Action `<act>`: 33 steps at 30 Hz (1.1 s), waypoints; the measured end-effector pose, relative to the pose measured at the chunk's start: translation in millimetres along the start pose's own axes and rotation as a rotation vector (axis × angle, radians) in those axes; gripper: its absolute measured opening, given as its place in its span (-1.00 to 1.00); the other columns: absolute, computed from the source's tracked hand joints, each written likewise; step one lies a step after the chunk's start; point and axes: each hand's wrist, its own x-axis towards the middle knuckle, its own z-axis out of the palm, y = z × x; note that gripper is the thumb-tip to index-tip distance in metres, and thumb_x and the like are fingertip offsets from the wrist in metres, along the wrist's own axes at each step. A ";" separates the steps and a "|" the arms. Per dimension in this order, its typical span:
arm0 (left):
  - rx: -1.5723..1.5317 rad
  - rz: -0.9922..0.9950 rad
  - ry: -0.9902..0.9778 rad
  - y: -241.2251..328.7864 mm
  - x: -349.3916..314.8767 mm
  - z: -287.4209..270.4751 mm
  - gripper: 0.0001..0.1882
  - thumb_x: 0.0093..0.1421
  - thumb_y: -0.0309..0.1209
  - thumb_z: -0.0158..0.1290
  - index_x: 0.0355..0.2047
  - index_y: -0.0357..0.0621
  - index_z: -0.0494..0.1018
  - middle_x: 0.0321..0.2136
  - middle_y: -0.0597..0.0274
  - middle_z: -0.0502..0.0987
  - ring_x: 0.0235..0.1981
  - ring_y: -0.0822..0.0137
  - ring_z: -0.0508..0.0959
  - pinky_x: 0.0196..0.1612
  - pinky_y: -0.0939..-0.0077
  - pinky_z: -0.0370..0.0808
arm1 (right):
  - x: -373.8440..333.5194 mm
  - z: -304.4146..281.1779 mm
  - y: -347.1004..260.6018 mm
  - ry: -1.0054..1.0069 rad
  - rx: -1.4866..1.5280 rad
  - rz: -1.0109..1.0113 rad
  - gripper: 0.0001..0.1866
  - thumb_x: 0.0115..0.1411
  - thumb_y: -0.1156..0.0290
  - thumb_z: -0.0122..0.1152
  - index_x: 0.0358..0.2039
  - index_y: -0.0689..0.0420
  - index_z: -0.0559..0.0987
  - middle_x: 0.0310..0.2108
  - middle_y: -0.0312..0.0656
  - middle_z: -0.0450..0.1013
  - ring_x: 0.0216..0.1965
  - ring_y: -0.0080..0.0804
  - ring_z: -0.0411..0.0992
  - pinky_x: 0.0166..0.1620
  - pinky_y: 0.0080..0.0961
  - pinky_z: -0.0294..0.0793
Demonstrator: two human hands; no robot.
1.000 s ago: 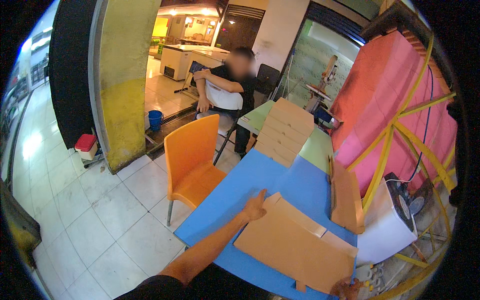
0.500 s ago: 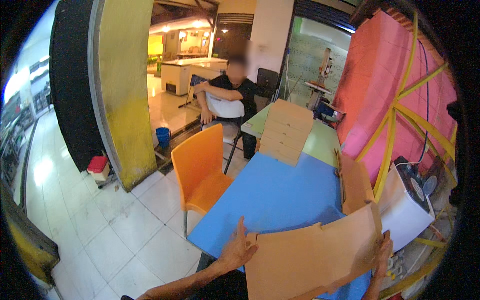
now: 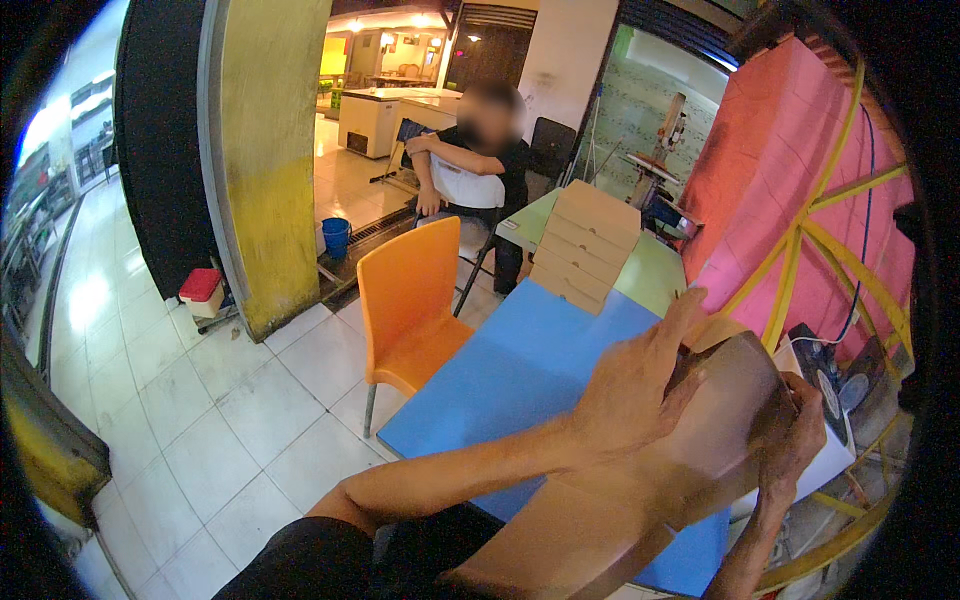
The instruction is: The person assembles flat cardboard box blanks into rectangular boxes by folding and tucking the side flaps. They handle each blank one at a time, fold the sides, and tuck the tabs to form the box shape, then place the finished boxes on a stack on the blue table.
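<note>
A brown cardboard box blank [image 3: 725, 445], partly folded, is held tilted in front of me over the near part of the blue table [image 3: 500, 400]. My left hand [image 3: 645, 385] reaches across it to its raised far end, the edge lying between thumb and fingers. At the right edge, my right hand [image 3: 795, 435] curls its fingers around the cardboard. The lower part of the blank slants down toward my lap. Some of my left fingertips are hidden behind the flap.
Stacked flat cardboard boxes [image 3: 585, 245] lie at the table's far end. An orange chair [image 3: 410, 300] stands on the left side. Beyond it a person [image 3: 465, 165] sits leaning on a white chair back. Yellow metal bars [image 3: 790, 270] and a white appliance [image 3: 835, 440] flank the right.
My left hand has moved right and up from the blank's left corner to its far end. That end now bends upward between both hands. The view has shifted slightly.
</note>
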 end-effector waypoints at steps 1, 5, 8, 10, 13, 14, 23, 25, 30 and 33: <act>-0.060 -0.055 -0.002 2.7 3.0 -5.7 -0.28 0.18 -0.34 0.13 0.26 -0.23 0.05 -0.13 -0.18 0.47 -0.12 -0.09 0.52 -0.03 0.19 0.47 | 1.3 -1.5 -2.0 0.050 0.049 0.015 -0.72 0.06 0.49 0.26 -0.17 0.20 0.54 -0.23 -0.06 0.55 -0.25 -0.15 0.54 -0.18 -0.35 0.51; -0.269 0.129 -0.081 -5.2 16.5 -25.2 -0.50 0.19 -0.38 0.13 0.10 -0.21 0.24 -0.22 0.02 0.52 -0.19 0.18 0.57 -0.08 0.38 0.47 | -3.7 3.8 -9.3 0.010 0.137 0.031 -0.67 0.10 0.36 0.30 -0.13 0.20 0.53 -0.15 -0.06 0.55 -0.18 -0.19 0.53 -0.11 -0.35 0.50; -0.610 0.213 -0.135 -18.2 25.2 -25.9 -0.61 0.20 -0.44 0.10 0.02 -0.18 0.30 -0.21 0.10 0.52 -0.18 0.33 0.54 -0.07 0.43 0.46 | -8.2 8.0 -20.6 -0.212 0.418 0.120 -0.67 0.18 0.22 0.26 -0.21 0.20 0.46 -0.10 -0.04 0.52 -0.08 -0.26 0.47 0.01 -0.41 0.42; -0.653 0.212 -0.134 -23.8 25.3 -22.8 -0.63 0.21 -0.48 0.08 0.01 -0.16 0.30 -0.20 0.13 0.52 -0.16 0.39 0.52 -0.07 0.45 0.45 | -3.4 3.7 -28.3 -0.382 0.681 0.007 -0.65 0.23 0.15 0.21 -0.25 0.18 0.39 -0.09 -0.04 0.49 -0.03 -0.32 0.41 0.07 -0.44 0.34; -0.254 0.147 -0.103 -22.8 17.8 -17.1 -0.64 0.21 -0.54 0.02 0.02 -0.15 0.27 -0.21 0.06 0.52 -0.15 0.22 0.56 -0.10 0.39 0.47 | 14.7 -6.7 -40.4 -0.505 0.873 0.313 -0.61 0.30 0.06 0.10 -0.28 0.17 0.33 -0.11 -0.08 0.45 -0.03 -0.40 0.35 0.09 -0.46 0.27; -0.253 0.180 -0.099 -20.4 17.9 -15.3 -0.63 0.20 -0.56 0.00 0.02 -0.15 0.26 -0.22 0.02 0.52 -0.14 0.15 0.57 -0.11 0.36 0.47 | 21.1 -8.0 -45.2 -0.492 0.832 0.413 -0.61 0.31 0.05 0.06 -0.25 0.19 0.38 -0.16 -0.12 0.45 -0.11 -0.44 0.34 0.00 -0.49 0.29; -0.332 0.226 -0.017 11.7 22.9 6.2 -0.74 0.21 -0.50 -0.12 -0.07 -0.18 0.30 -0.39 -0.14 0.47 -0.31 -0.15 0.57 -0.31 0.14 0.46 | 46.5 -22.5 -58.1 -0.544 0.680 0.216 -0.63 0.24 0.16 0.16 -0.40 0.28 0.49 -0.56 -0.33 0.39 -0.46 -0.52 0.29 -0.38 -0.52 0.27; -0.444 0.255 0.014 20.7 26.0 4.4 -0.79 0.20 -0.45 -0.09 -0.16 -0.23 0.37 -0.44 -0.13 0.48 -0.36 -0.15 0.56 -0.36 0.14 0.46 | 42.6 -28.8 -53.4 -0.503 0.448 0.129 -0.65 0.21 0.18 0.19 -0.43 0.26 0.49 -0.59 -0.31 0.39 -0.47 -0.47 0.29 -0.36 -0.50 0.27; 0.237 0.361 -0.122 63.6 33.3 4.1 -0.74 0.09 -0.35 0.05 -0.28 -0.29 0.48 -0.53 -0.18 0.50 -0.46 -0.08 0.58 -0.42 0.09 0.49 | 30.4 -50.0 -43.3 -0.306 0.178 0.057 -0.66 0.17 0.20 0.17 -0.26 0.26 0.57 -0.37 -0.08 0.52 -0.34 -0.20 0.43 -0.11 -0.30 0.36; 0.396 0.329 -0.144 81.8 29.6 3.2 -0.74 0.02 -0.36 0.09 -0.34 -0.32 0.51 -0.58 -0.21 0.49 -0.52 -0.07 0.58 -0.51 0.08 0.49 | 16.6 -65.7 -49.1 -0.156 -0.012 0.013 -0.65 0.19 0.20 0.13 -0.20 0.24 0.57 -0.30 -0.04 0.52 -0.26 -0.14 0.42 -0.07 -0.28 0.34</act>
